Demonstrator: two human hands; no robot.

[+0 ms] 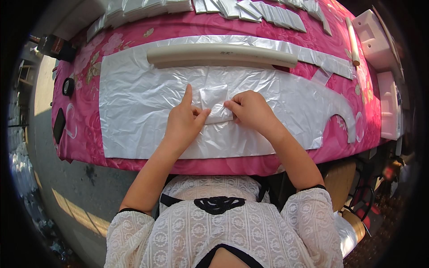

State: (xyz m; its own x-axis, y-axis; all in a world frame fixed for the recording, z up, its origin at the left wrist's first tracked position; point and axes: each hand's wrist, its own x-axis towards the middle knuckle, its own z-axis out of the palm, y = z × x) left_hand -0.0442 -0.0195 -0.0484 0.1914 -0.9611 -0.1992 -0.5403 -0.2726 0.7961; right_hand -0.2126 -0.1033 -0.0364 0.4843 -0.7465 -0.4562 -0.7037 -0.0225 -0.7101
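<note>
Blouse: white lace (214, 236) with round, open-work motifs and black trim is covering the person's chest and upper arms.
Tablecloth: pink, flower-printed fabric (214, 167) is showing along the near edge and curving down there.
Large bag: thin, glossy white plastic (138, 120) is lying flat and creased across the cloth, its long axis running left to right, its curved, handle-like end pointing right.
Left hand (183, 119): partly open, the index finger is pointing away from the body, the thumb is stretching right to touch the small piece's lower left, and the other fingers are curling in.
Right hand (254, 110): thumb and index finger are pinching the small piece's right edge, the rest folding under.
Small folded piece (214, 96): shiny, squarish plastic is lying on the large bag between both hands.
Tube (219, 53): smooth, rigid, off-white, it is resting just beyond, stretching left to right.
Folded stacks (272, 15): flat white plastic packets are overlapping in rows along the far side.
</note>
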